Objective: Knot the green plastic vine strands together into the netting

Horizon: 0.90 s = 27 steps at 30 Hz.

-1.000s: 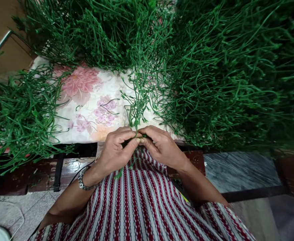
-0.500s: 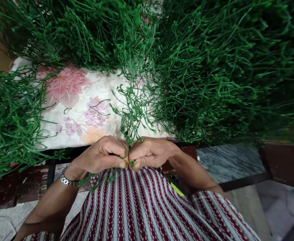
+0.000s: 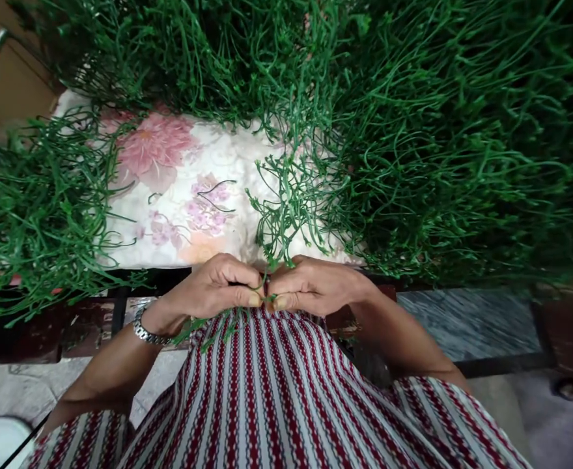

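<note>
Green sprig, pinched between two bare hands above a striped lap

Item: one green sprig (image 3: 286, 208), thin-stemmed and branching. Its spread top lies over the near edge of a floral cloth (image 3: 240, 221); its lower stem runs down to the fingertips, just in front of that edge.

Left hand (image 3: 215, 286): closed, thumb against curled fingers, pinching the stem. A silver metal-link band (image 3: 146, 331) circles the wrist. More green strands (image 3: 213, 329) hang below this hand, over the garment; whether they join the sprig cannot be told.

Right hand (image 3: 313, 286): closed, thumb and bent forefinger pinching at the same spot, its fingertips just beside those of the left.

Surroundings: white cloth printed with pink, lilac and orange flowers, spread under the greenery. A large green heap (image 3: 443, 143) on the right side; a second heap (image 3: 189, 58) along the far side; a smaller heap (image 3: 37, 208) at left, overhanging the near edge. One loose dark strand (image 3: 213, 192) on the printed lilac blooms.

Also present: striped garment (image 3: 257, 397) in red, white and dark tones; grey streaked panel (image 3: 472, 326), dark-edged, at right beyond the right forearm; white round object (image 3: 0, 440), partly in view, lower left.
</note>
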Each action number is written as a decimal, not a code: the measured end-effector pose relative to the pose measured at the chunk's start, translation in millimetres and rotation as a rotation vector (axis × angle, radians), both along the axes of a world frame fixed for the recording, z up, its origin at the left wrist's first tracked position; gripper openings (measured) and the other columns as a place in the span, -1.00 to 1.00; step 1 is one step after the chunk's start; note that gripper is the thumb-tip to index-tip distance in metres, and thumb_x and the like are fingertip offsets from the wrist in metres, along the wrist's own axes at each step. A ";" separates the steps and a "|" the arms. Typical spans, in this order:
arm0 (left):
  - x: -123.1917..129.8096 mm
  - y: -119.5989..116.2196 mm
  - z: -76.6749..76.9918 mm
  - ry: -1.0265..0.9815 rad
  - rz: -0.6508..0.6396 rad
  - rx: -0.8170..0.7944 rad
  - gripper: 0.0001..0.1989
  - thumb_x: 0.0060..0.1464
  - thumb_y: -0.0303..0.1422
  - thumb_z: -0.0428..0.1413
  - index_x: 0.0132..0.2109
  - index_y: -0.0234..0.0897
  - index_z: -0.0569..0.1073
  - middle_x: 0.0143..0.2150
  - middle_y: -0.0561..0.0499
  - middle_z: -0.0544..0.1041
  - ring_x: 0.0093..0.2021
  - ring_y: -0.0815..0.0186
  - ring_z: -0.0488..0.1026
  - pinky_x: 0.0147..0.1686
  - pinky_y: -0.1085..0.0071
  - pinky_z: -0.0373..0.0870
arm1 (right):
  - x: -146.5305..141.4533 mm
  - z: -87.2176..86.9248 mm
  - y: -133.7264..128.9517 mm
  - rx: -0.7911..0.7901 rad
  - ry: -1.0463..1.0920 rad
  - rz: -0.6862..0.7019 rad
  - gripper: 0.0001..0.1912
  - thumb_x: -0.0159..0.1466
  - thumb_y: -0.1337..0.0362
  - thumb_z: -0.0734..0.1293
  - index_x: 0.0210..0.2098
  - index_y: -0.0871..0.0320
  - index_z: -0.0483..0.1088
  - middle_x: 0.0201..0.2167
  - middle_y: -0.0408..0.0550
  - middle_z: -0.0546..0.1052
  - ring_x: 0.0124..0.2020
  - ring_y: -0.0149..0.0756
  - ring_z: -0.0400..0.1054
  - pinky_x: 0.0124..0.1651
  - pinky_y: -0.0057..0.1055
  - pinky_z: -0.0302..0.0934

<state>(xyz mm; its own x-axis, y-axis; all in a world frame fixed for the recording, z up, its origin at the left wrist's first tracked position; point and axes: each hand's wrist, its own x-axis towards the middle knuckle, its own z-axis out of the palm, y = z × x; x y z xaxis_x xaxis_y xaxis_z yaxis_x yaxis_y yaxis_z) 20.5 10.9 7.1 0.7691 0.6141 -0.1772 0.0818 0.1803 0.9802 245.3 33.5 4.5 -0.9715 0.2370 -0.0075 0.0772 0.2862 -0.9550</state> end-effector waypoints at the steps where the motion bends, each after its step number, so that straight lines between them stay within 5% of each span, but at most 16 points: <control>1: -5.4 0.6 2.4 -0.025 0.037 0.007 -0.70 0.03 -0.29 0.11 -0.59 -0.34 0.42 -0.67 0.10 0.24 -0.63 0.48 0.08 -0.63 0.46 0.00 | 3.8 2.7 0.9 -0.010 0.021 -0.028 -0.59 0.35 0.16 0.07 -0.44 0.28 0.35 -0.60 -0.18 0.30 -0.56 -0.56 0.16 -0.44 -0.56 0.08; 5: -15.7 5.7 13.4 -0.060 0.389 0.080 -0.86 0.02 -0.36 0.14 -0.46 -0.27 0.52 -0.56 0.06 0.46 -0.57 0.43 0.29 -0.54 0.47 0.20 | 13.5 19.5 1.0 0.005 0.167 -0.322 -0.65 0.36 0.22 0.08 -0.33 0.28 0.40 -0.58 -0.14 0.41 -0.56 -0.56 0.25 -0.43 -0.57 0.12; 7: -9.8 8.1 14.9 0.033 0.337 0.105 -0.85 -0.01 -0.34 0.16 -0.45 -0.33 0.52 -0.54 0.03 0.47 -0.56 0.44 0.30 -0.55 0.50 0.19 | 11.4 26.9 -1.6 0.074 0.184 -0.288 -0.69 0.33 0.21 0.13 -0.29 0.27 0.42 -0.51 -0.09 0.45 -0.47 -0.51 0.31 -0.36 -0.54 0.15; 12: 8.3 9.1 7.0 0.049 0.435 0.049 -0.79 0.06 -0.27 0.09 -0.28 -0.34 0.52 -0.43 0.00 0.49 -0.45 0.42 0.35 -0.46 0.52 0.24 | 0.9 27.1 -7.2 0.206 -0.043 -0.655 -0.75 0.31 0.26 0.15 -0.37 0.21 0.39 -0.50 -0.12 0.42 -0.48 -0.49 0.28 -0.39 -0.53 0.11; 18: 14.3 3.5 2.2 0.013 0.475 0.156 -0.84 0.06 -0.41 0.05 -0.25 -0.30 0.51 -0.36 -0.01 0.44 -0.32 0.36 0.37 -0.32 0.46 0.29 | -16.2 9.3 -14.9 0.147 -0.180 -0.804 -0.78 0.24 0.15 0.25 -0.30 0.20 0.32 -0.57 -0.24 0.28 -0.55 -0.53 0.10 -0.50 -0.57 -0.01; 27: 20.8 -4.6 -1.9 0.120 0.551 0.230 -0.94 0.04 -0.45 0.06 -0.39 -0.33 0.38 -0.45 0.05 0.35 -0.42 0.41 0.28 -0.41 0.47 0.22 | -28.1 0.3 -21.0 0.208 -0.014 -0.767 -0.78 0.25 0.30 0.24 -0.51 0.21 0.22 -0.59 -0.25 0.21 -0.54 -0.55 0.06 -0.46 -0.57 -0.01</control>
